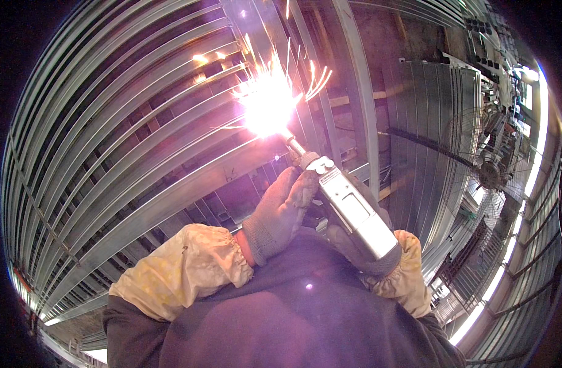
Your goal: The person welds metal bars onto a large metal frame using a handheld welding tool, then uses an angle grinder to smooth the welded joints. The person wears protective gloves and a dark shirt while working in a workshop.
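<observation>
Silver torch [357, 214] at four o'clock: gloved right grip [347, 244] wraps its body, left grip [278, 205] clasps near its neck. Sparks [269, 101] flare at twelve o'clock by metal bars [189, 187]. Apparently welding; the next move likely calls for steady guiding.

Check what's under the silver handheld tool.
The gloved right hand shows along both long edges of the tool; the palm and anything directly beneath the tool are covered.
</observation>
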A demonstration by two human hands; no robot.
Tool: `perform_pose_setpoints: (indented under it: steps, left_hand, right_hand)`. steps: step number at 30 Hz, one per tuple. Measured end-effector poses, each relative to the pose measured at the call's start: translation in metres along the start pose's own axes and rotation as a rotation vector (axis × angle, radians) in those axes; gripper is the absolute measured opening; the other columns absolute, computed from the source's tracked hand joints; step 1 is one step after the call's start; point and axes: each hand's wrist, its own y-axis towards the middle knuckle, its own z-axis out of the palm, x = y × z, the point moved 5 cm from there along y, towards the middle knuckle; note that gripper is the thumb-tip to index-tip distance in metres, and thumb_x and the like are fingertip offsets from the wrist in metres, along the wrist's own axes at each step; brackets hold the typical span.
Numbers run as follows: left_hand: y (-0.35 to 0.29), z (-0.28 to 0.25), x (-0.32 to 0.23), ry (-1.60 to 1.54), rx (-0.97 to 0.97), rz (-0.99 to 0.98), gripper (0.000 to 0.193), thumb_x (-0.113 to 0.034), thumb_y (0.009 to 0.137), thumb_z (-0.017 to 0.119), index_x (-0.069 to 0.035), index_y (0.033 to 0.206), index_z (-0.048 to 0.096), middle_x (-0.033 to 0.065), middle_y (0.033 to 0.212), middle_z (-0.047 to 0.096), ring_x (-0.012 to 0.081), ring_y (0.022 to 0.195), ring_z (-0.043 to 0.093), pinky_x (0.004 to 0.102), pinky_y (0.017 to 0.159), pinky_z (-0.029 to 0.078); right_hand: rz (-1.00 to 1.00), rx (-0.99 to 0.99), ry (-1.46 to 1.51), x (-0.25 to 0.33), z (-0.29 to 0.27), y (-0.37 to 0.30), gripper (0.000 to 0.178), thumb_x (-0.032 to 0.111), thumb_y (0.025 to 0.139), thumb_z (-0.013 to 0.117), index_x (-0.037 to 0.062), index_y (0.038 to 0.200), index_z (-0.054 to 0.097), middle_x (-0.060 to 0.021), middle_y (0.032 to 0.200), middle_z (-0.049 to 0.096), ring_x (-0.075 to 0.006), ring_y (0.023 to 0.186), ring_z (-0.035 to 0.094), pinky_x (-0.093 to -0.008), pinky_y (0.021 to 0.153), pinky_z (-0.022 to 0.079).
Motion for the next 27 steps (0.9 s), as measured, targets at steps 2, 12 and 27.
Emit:
perform_pose_setpoints:
  steps: [2,12,27]
  left_hand:
    - [0.000,0.001,-0.001,-0.021,-0.004,0.017,0.041,-0.035,0.113,0.043,0.000,0.131,0.052,0.0040,0.115,0.059,0.0109,0.105,0.054,0.0277,0.094,0.046]
    - [-0.002,-0.003,-0.002,0.190,0.076,-0.079,0.049,-0.029,0.115,0.031,0.005,0.148,0.043,0.0119,0.143,0.054,0.0176,0.133,0.050,0.0295,0.114,0.037]
    - [-0.007,0.005,0.001,-0.118,0.018,-0.074,0.040,-0.033,0.112,0.044,0.000,0.135,0.050,0.0031,0.114,0.058,0.0085,0.100,0.055,0.0260,0.089,0.049]
  right_hand:
    - [0.047,-0.009,0.052,0.001,0.000,-0.001,0.079,0.019,0.085,0.078,0.0047,0.153,0.041,-0.0191,0.143,0.057,-0.0314,0.128,0.062,-0.0387,0.101,0.055]
    - [0.009,-0.007,-0.130,0.003,-0.001,0.001,0.077,0.020,0.084,0.078,0.0036,0.151,0.044,-0.0191,0.142,0.057,-0.0298,0.128,0.062,-0.0393,0.102,0.053]
    - [-0.098,-0.086,0.005,-0.010,0.007,0.000,0.074,0.017,0.084,0.079,0.0046,0.150,0.046,-0.0173,0.132,0.063,-0.0258,0.108,0.071,-0.0351,0.086,0.061]
